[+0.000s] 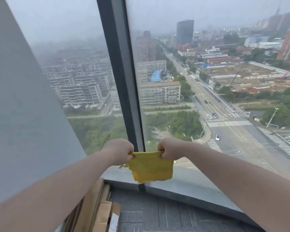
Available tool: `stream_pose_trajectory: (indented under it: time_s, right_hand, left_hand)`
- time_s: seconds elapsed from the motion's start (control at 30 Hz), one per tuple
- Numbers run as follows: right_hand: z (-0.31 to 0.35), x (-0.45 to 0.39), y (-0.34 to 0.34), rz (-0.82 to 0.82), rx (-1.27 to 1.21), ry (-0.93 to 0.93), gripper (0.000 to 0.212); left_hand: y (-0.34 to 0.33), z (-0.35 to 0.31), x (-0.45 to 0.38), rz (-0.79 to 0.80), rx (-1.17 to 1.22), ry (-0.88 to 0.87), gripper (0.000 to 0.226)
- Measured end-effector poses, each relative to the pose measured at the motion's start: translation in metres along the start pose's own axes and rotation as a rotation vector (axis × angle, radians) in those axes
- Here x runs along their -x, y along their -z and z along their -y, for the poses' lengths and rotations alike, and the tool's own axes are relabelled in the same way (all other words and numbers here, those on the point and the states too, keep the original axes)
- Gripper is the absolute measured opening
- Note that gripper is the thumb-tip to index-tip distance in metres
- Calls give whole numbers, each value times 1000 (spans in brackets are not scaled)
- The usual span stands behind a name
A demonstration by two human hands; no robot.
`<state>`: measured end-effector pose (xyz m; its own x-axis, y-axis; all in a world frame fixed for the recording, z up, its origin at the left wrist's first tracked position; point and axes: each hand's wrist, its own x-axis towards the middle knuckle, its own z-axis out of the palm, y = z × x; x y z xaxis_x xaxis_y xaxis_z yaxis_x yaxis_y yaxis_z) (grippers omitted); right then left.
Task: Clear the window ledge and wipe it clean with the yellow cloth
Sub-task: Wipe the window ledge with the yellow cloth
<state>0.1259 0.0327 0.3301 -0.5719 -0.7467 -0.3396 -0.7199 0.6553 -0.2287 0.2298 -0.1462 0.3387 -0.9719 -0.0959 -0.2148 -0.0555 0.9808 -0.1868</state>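
Observation:
The yellow cloth hangs spread out in the air in front of the window, above the grey window ledge. My left hand grips its top left corner and my right hand grips its top right corner, both with fingers curled tight. The cloth's lower edge dangles just over the ledge, near the foot of the dark window post. What shows of the ledge, to the right of the cloth, is bare; my arms hide the rest.
Flat cardboard boxes lean against the grey wall at lower left. Grey carpet tiles cover the floor below the ledge. Large glass panes rise on both sides of the post.

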Motion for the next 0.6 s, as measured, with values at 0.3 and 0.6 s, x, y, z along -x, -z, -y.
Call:
stream_pose_trajectory:
  time_s: [0.3,0.6]
  right_hand:
    - [143,-79,-52,46,75,346,12]
    - [363,-2,-181,110,314,820,25]
  left_hand:
    - [-84,81,133,14,128,409,27]
    - [-195,65,397,43,276,848,24]
